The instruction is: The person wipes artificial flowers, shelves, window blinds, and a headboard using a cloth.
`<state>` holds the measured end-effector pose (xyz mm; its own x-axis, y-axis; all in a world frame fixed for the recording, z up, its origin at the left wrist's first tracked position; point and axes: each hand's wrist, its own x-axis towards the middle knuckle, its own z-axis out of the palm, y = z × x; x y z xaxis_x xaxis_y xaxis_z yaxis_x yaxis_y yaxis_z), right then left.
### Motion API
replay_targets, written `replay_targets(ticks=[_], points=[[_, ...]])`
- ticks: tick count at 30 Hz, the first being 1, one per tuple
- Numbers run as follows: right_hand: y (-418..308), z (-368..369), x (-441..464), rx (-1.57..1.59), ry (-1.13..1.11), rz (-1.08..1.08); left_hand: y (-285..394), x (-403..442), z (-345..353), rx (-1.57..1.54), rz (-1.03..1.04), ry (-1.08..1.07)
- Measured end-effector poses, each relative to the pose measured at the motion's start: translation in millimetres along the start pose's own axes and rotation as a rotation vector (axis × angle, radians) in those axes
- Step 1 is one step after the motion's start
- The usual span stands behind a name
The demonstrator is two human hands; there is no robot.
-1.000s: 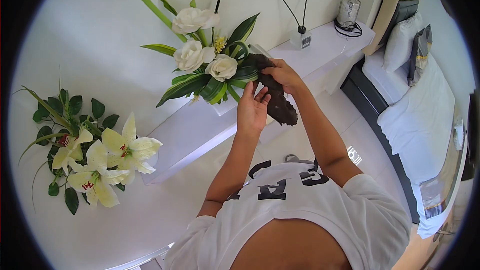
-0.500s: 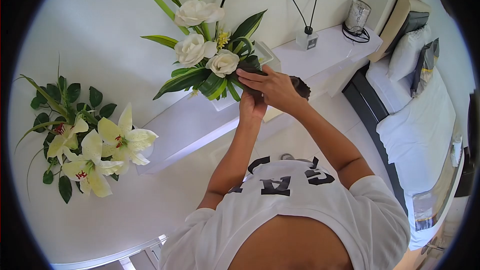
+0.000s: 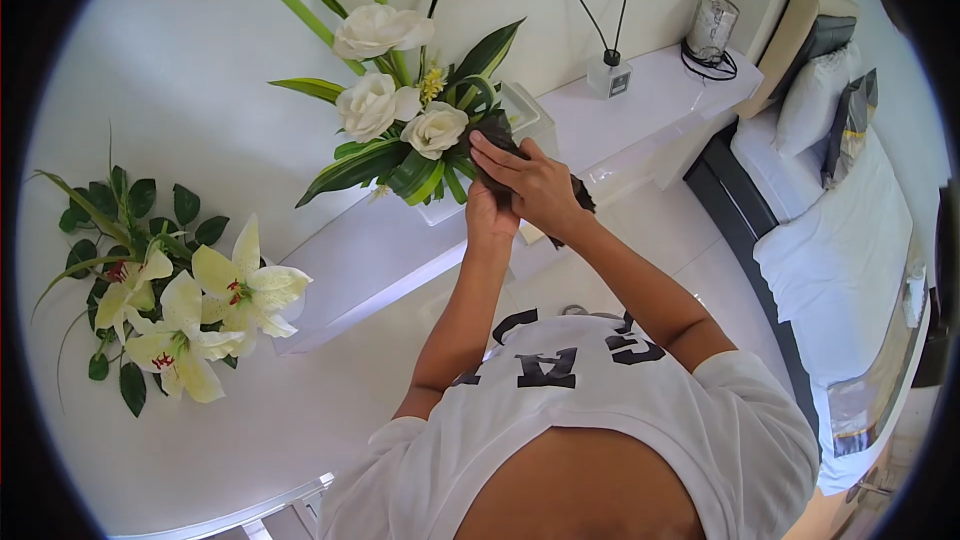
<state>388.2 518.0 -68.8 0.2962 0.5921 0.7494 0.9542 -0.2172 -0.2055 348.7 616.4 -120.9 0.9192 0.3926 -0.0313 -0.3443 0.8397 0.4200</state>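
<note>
White artificial roses (image 3: 374,106) with long green leaves (image 3: 350,168) stand in a pale, see-through holder (image 3: 528,112) against the wall. At their right side, my right hand (image 3: 540,185) presses a dark cloth (image 3: 492,135) with its fingers stretched over it; more of the cloth hangs out behind the hand. My left hand (image 3: 492,218) is just below, palm turned up and curled under the cloth. Its fingers are hidden, so whether a leaf lies between the hands does not show. A second arrangement of cream lilies (image 3: 182,338) is at the left.
A white shelf (image 3: 640,105) runs along the wall, carrying a reed diffuser (image 3: 609,75) and a silvery lamp (image 3: 712,30) with a coiled black cord. On the right is a bed (image 3: 840,260) with a dark frame. Pale floor tiles (image 3: 650,230) lie below the shelf.
Both hands have shifted slightly left in view, as have the flowers. The dark cloth shows more above my right fingers, and its loose end hangs lower. My hands stay together.
</note>
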Motion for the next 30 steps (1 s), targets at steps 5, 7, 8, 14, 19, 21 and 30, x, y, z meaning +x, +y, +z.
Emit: replay_targets(ticks=[5,7,8,14,19,21,30], points=[[14,11,-3,0.398,0.120,0.366,1,-5,25,-0.010,0.072,0.293],[22,16,-5,0.594,0.143,0.405,2,-6,28,0.024,0.073,0.308],[24,18,-5,0.790,0.162,0.448,2,-7,29,0.057,0.069,0.329],[31,18,9,1.240,0.033,0.908,5,-1,32,0.103,0.102,0.279],[27,6,10,1.279,-0.022,0.919,3,0,29,0.066,0.067,0.286],[20,0,8,1.217,-0.006,0.843,4,-1,28,0.039,0.074,0.280],[7,-80,22,1.463,0.122,0.795,21,-57,8,0.369,-0.139,0.092]])
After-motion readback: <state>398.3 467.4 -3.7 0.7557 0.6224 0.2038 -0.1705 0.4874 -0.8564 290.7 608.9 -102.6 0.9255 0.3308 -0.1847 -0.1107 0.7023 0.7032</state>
